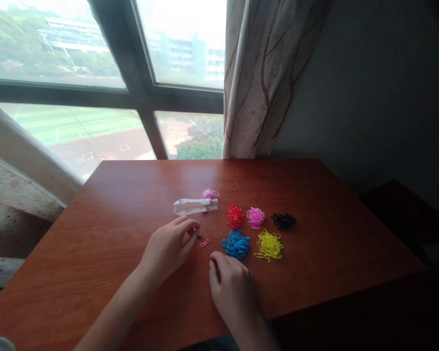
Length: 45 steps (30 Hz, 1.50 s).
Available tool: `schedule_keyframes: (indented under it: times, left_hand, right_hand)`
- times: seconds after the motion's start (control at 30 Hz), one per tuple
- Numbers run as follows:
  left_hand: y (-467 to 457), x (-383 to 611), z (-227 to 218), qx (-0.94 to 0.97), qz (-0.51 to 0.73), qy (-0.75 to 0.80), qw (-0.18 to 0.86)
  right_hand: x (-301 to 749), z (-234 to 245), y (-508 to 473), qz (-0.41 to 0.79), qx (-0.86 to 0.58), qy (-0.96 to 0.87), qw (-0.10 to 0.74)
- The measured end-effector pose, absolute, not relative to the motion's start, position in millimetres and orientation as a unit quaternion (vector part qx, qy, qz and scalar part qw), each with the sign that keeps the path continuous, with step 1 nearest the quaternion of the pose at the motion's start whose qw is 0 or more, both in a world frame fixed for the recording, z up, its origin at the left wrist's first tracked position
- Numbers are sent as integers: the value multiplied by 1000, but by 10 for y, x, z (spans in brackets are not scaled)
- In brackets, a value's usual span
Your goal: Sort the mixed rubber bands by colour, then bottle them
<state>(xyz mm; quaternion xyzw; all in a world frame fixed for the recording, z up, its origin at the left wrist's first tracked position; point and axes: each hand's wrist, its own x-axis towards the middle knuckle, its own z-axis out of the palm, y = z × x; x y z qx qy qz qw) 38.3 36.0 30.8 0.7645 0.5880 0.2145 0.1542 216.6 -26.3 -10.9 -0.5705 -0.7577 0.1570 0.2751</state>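
Note:
At the middle of the table, my left hand (170,245) has thumb and forefinger closed on a small black loop (200,237), which sticks out at the fingertips. Just beside it on the wood lies a single pink loop (204,243). My right hand (234,282) rests nearer the front edge with its fingers curled in. Whether anything is in those fingers is hidden. Piles of small coloured loops lie ahead of it: blue (236,244), yellow (269,245), red (234,216), pink (256,218) and black (283,221).
Beyond my left hand a clear bottle (190,206) lies on its side, its neck to the right. Behind it is a pink cap-like piece (209,194) with a strap. The brown table (332,243) reaches a window, with a curtain (267,78) at the back.

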Motion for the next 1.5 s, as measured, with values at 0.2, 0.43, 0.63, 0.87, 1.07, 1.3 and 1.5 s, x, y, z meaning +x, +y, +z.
schedule_keyframes:
  times: [0.2, 0.43, 0.63, 0.87, 1.07, 1.3, 1.5]
  left_hand:
    - [167, 215, 144, 735, 233, 608, 191]
    - [142, 223, 120, 742, 213, 604, 198]
    - [134, 227, 146, 749, 195, 605, 185]
    - [138, 225, 139, 751, 195, 605, 178]
    - [136, 220, 110, 756, 188, 605, 164]
    - [141, 218, 111, 756, 176, 608, 166]
    - [144, 230, 135, 752, 170, 614, 170]
  right_hand:
    - [2099, -61, -239, 114, -594, -764, 224]
    - [1926, 10, -110, 62, -612, -777, 136]
    - [1852, 122, 2, 44, -627, -770, 107]
    - [1982, 110, -36, 93, -607, -771, 170]
    - [2473, 250, 64, 130, -609, -722, 301]
    - [3188, 254, 427, 85, -686, -649, 318]
    - [3274, 185, 664, 53, -718, -634, 284]
